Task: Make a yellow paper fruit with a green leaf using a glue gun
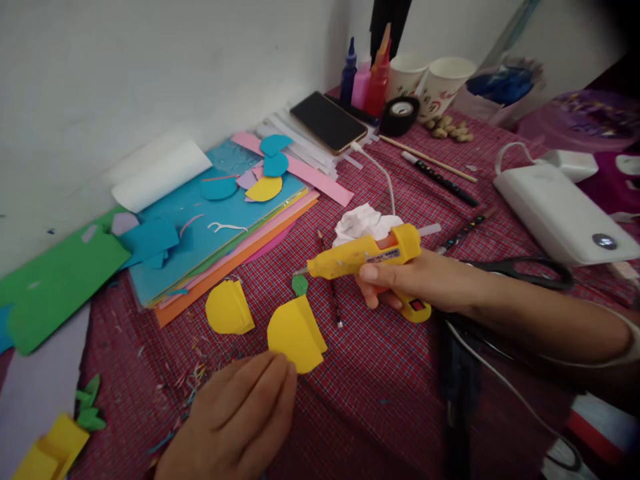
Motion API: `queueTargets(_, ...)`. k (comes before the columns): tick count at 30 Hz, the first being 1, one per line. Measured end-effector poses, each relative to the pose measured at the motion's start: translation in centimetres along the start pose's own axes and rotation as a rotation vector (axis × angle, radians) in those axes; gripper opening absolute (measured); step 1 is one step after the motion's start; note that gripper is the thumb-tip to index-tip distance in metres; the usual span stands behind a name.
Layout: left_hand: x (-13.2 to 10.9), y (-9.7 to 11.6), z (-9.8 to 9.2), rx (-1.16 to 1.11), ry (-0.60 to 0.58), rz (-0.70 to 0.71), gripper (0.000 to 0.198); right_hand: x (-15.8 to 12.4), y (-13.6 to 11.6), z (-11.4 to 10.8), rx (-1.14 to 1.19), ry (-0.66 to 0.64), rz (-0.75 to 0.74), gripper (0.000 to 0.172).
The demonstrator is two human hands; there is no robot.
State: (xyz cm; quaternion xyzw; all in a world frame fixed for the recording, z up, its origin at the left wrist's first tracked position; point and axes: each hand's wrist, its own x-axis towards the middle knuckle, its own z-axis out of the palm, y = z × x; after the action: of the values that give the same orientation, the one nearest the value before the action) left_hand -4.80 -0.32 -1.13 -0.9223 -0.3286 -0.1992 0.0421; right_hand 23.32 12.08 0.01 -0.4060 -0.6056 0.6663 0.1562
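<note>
My right hand (400, 280) is wrapped round a yellow hot glue gun (345, 259), its metal nozzle pointing left and a clear glue stick jutting from the back. Just below the nozzle is a small green paper piece (300, 285). My left hand (245, 417) pinches the lower edge of a folded yellow paper cutout (295, 333); the thumb is hidden. Left of that cutout lies a small stack of similar yellow paper pieces (229, 308). Under the glue gun, a pencil (334, 293) rests on the checked cloth.
Coloured paper sheets (175, 260) with scraps lie at the left back. A phone (329, 122), glue bottles (376, 83) and paper cups (445, 83) stand along the back. At right are a white power bank (565, 210) and black scissors (525, 270). A cable (505, 383) runs below my right arm.
</note>
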Motion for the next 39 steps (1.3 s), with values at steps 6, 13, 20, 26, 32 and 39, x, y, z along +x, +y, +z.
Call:
queueTargets(6, 1.1, 0.0, 0.1, 0.01, -0.039, 0.039, 0.033, 0.1, 0.0, 0.1, 0.034, -0.009, 0.016, 0.052)
queueTargets(13, 2.1, -0.2, -0.1, 0.007, -0.042, 0.033, 0.039, 0.0, 0.0, 0.0, 0.036, -0.015, 0.004, 0.047)
queueTargets(20, 0.7, -0.7, 0.6, -0.085, -0.054, -0.015, 0.038, -0.1, -0.2, 0.0, 0.009, -0.009, 0.03, 0.05)
queueTargets(26, -1.7, -0.8, 1.8, -0.125, -0.057, -0.07, 0.041, 0.1, -0.3, 0.1, -0.002, -0.011, 0.02, 0.048)
queueTargets(32, -1.9, -1.1, 2.0, -0.112, 0.006, -0.069, 0.04, 0.1, -0.2, 0.0, 0.009, -0.008, 0.006, 0.047)
queueTargets(39, -1.0, -1.0, 2.4, -0.174, 0.101, -0.136, 0.032, 0.1, -0.3, 0.1, -0.005, 0.005, 0.027, 0.049)
